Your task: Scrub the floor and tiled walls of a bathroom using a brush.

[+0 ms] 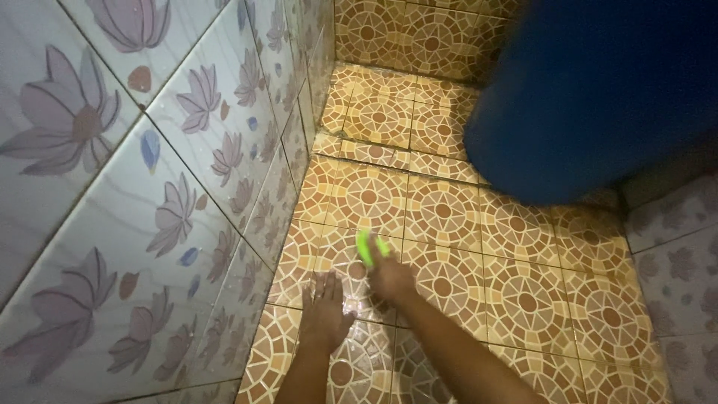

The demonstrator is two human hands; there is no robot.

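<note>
A person is bending low over the floor (pixel 479 247) in a small tiled room. The right hand (pixel 389 275) is wrapping its grip tight around a green brush (pixel 366 247) and pressing it down on the floor, just past the fingers. The brush is small and very bright green. It is looking a bit blurry, so I cannot tell its exact shape.

The left hand (pixel 326 308) is lying flat on the floor, fingers spread, holding nothing. It is sitting just beside the right hand, and I think it is propping the person up while they are leaning forward.

The floor is shining with brown and orange tiles in round patterns, and it is looking a little wet near the hands. On the left, a wall (pixel 149 187) with pale purple flowers is standing close by. A big blue tub (pixel 591 90) is sitting in the far corner, well apart from the hands.
</note>
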